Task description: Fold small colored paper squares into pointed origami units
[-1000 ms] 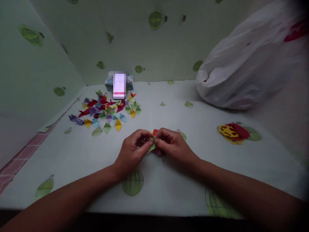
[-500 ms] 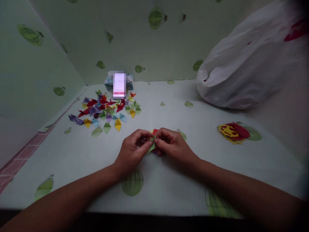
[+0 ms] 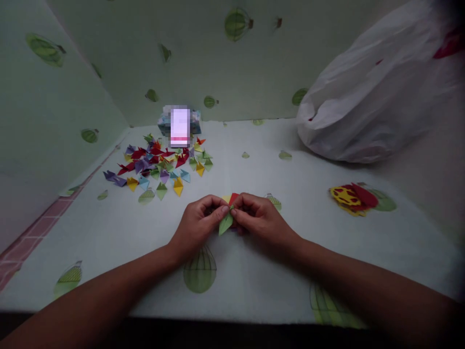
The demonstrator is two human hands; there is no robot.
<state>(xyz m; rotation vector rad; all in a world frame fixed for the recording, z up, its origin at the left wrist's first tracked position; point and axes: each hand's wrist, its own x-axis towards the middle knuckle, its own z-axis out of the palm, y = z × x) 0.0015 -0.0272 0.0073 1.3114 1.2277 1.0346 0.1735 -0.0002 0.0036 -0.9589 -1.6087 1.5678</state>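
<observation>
Left hand [image 3: 198, 220] and right hand [image 3: 265, 218] pinch the green paper [image 3: 225, 225] near its upper end in their fingers, above the table [image 3: 254, 276]; probably light, thin and easily torn, it suits a gentle fingertip hold along folded edges.

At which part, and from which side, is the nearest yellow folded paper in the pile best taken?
Probably pinch the near tip of the yellow folded paper, coming from the person's side: it narrows toward the camera there, while light-blue folded pieces lie just behind it.
</observation>
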